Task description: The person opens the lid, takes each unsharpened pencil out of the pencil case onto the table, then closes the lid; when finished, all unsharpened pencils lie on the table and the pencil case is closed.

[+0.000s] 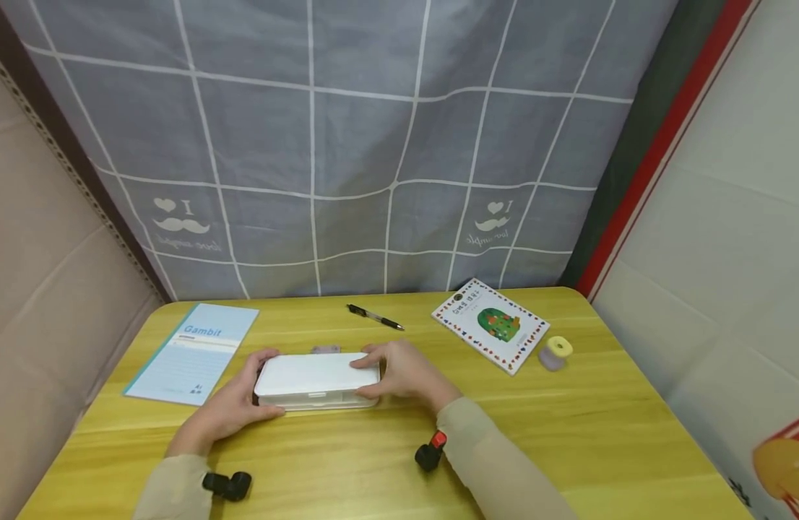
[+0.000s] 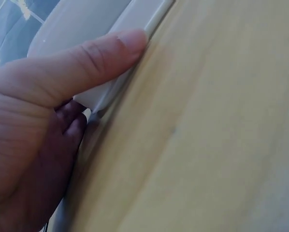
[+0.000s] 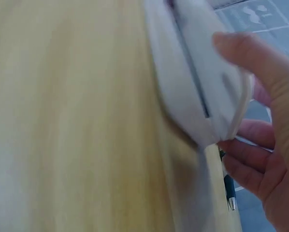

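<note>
A white box sits between the two hands, left of centre on the wood-grained table, its long axis running left to right, nearly parallel to the table's far edge. Its lid faces up, and the long side with the small clasp points toward the person; the short ends point to either side. The left hand grips the left end, its thumb laid along the near side and its fingers around the end. The right hand pinches the right end, with the thumb at the near right corner and a finger at the lid's edge. Just behind the box shows part of a small pale pinkish item. A pale blue notebook lies to the left; beyond the box, a black pen lies slantwise. To the right are a white booklet and, just beside it, a yellow-topped round container.
</note>
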`<action>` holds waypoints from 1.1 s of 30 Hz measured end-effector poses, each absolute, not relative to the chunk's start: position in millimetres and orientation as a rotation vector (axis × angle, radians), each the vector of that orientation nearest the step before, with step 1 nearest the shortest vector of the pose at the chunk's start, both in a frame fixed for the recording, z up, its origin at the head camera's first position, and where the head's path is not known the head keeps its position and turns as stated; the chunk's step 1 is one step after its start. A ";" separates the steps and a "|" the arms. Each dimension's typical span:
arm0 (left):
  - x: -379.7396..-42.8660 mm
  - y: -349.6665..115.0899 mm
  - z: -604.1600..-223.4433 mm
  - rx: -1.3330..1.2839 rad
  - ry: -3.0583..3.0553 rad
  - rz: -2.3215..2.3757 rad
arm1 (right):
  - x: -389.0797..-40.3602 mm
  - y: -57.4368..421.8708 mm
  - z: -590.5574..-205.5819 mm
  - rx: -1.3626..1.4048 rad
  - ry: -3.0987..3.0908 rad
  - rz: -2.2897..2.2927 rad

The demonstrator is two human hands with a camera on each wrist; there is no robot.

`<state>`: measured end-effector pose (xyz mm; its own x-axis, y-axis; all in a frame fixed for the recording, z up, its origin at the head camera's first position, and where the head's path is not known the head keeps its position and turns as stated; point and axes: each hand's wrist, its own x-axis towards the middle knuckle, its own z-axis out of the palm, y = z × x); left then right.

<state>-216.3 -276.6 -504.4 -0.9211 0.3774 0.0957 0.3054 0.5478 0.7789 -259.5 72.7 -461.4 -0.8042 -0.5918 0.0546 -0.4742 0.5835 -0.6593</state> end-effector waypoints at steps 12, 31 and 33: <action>-216.8 -278.7 -493.5 0.598 2.680 1.299 | -264.9 72.6 -460.0 -0.791 2.555 -1.143; -212.9 -284.2 -492.8 0.551 2.700 1.197 | -261.7 69.7 -462.1 -0.751 2.471 -1.280; -212.0 -284.6 -492.9 0.579 2.687 1.216 | -261.3 69.1 -462.0 -0.728 2.450 -1.304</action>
<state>-212.0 -284.6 -492.9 -0.9169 0.3976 0.0343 0.2882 0.6002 0.7461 -261.3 69.1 -462.0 -0.8367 -0.5476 -0.0035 -0.3031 0.4683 -0.8299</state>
